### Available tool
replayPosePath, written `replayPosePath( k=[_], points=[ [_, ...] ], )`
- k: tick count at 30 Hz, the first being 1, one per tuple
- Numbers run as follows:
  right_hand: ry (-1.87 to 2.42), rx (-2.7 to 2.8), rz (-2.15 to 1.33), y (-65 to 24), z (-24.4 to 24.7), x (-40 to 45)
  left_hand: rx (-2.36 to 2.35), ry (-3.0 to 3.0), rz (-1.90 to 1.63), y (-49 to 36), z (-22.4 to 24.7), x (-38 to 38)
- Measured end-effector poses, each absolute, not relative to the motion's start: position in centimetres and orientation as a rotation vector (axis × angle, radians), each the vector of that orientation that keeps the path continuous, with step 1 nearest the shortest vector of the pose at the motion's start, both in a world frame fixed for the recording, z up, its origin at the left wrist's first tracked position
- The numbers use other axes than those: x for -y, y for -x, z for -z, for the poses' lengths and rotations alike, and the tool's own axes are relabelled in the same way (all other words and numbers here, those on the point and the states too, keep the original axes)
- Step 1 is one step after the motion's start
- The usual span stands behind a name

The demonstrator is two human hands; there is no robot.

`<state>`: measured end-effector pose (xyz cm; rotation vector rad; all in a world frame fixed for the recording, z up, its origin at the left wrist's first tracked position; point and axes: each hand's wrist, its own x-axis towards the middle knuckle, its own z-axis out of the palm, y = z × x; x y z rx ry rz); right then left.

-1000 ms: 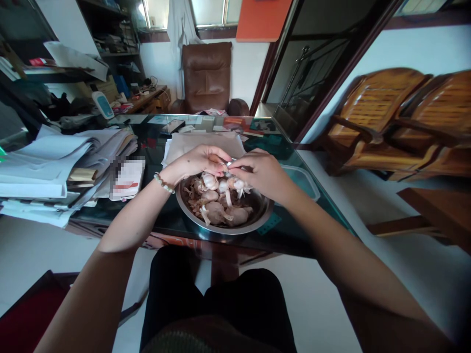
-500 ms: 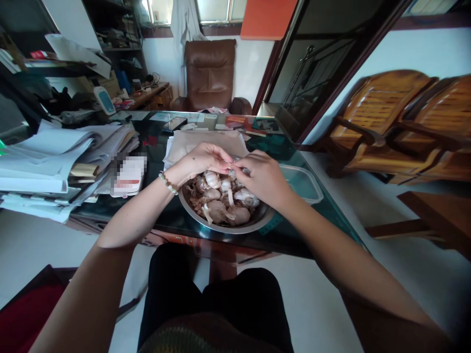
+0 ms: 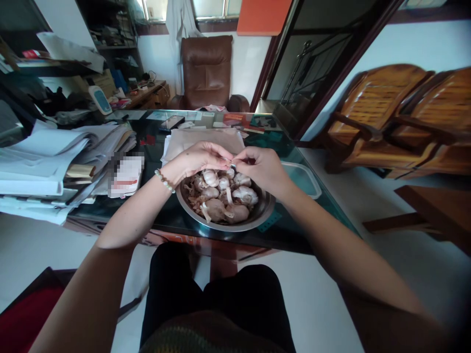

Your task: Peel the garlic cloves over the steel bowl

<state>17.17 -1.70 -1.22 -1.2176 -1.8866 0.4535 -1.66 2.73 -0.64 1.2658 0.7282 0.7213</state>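
left hand [image 3: 206, 159] and right hand [image 3: 264, 169] held fingertip to fingertip, a tiny pale bit [image 3: 233, 166] pinched between them, can't really be made out, garlic bulbs [image 3: 245, 196] heaped in a metal bowl [image 3: 228, 227] right below, bowl set on a glass-topped desk [image 3: 165, 214], plastic tub [image 3: 301, 179] parked nearby

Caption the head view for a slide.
Left hand and right hand close together over a metal bowl of garlic bulbs on a glass-topped desk.

Garlic bulb [image 3: 245, 195], one: now lying in plain view at right inside the bowl [image 3: 224, 227], where dark metal showed earlier. Right hand [image 3: 265, 169]: fingers [image 3: 244, 155] more bent.
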Motion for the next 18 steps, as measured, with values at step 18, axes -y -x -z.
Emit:
replayPosePath(
  k=[18],
  points=[
    [1.195,1.963,-0.401,-17.3,1.5,1.8,-0.880,-2.005,-0.664,1.8,-0.6,-0.5]
  ],
)
